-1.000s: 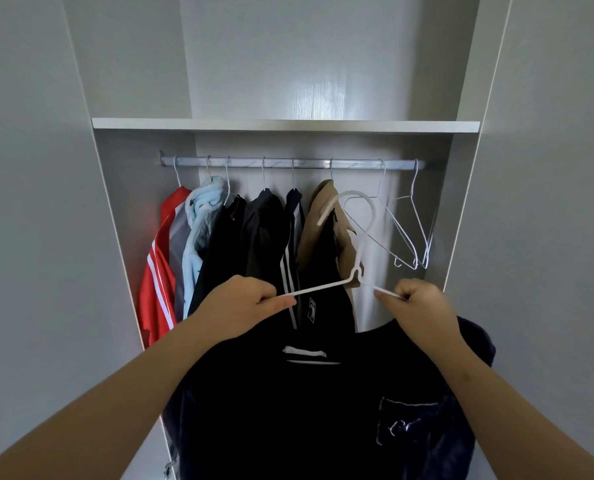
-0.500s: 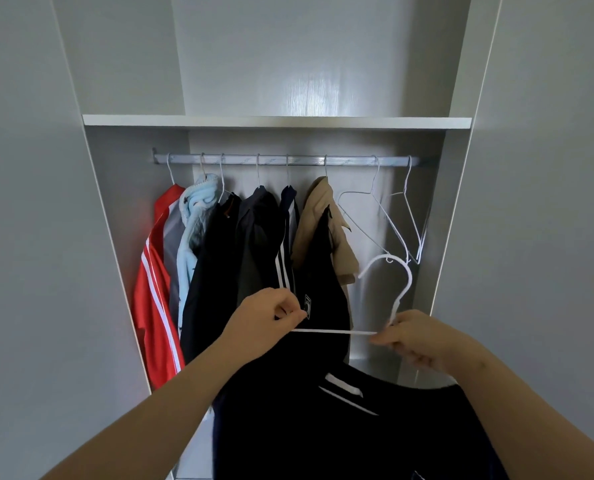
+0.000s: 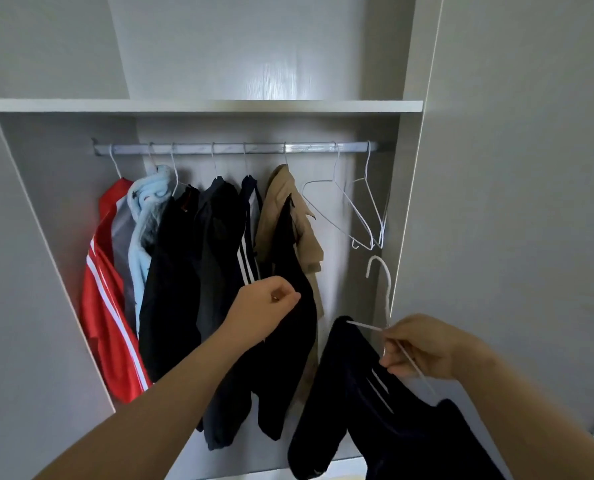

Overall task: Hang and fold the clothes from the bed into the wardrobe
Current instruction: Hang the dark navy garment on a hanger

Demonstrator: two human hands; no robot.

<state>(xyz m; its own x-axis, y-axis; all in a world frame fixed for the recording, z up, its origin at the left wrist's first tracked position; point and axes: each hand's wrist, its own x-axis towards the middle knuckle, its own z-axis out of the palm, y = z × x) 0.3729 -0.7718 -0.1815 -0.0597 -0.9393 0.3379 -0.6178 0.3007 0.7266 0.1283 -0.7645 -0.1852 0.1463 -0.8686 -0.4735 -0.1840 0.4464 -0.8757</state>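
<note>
The main risk, as I judge it, is the dark navy garment (image 3: pixel 354 403) sliding off the white wire hanger (image 3: pixel 387 296). The hanger is tilted. One end pokes into the fabric at the top of the garment, while the other arm runs bare down toward the lower right of the frame. Most of the cloth therefore seems to hang from one side, and a quick lift toward the rail (image 3: pixel 236 148) could tip it off.

A second risk is the hook catching on the two empty hangers (image 3: pixel 361 213) at the right end of the rail, just above it. The free stretch of rail between them and the tan garment (image 3: pixel 288 216) looks narrow.

The right hand (image 3: pixel 423 344), at the lower right, pinches the hanger wire where the neck meets the arms. It alone carries the load. The garment drapes below and to the left of that hand, in front of the wardrobe's lower right, well below the rail.

The left hand (image 3: pixel 264 306) is at centre frame with its fingers curled, thumb against forefinger. It is against the black garment (image 3: pixel 288 341) on the rail, apart from the hanger. I cannot tell whether it pinches that fabric or holds nothing.
</note>
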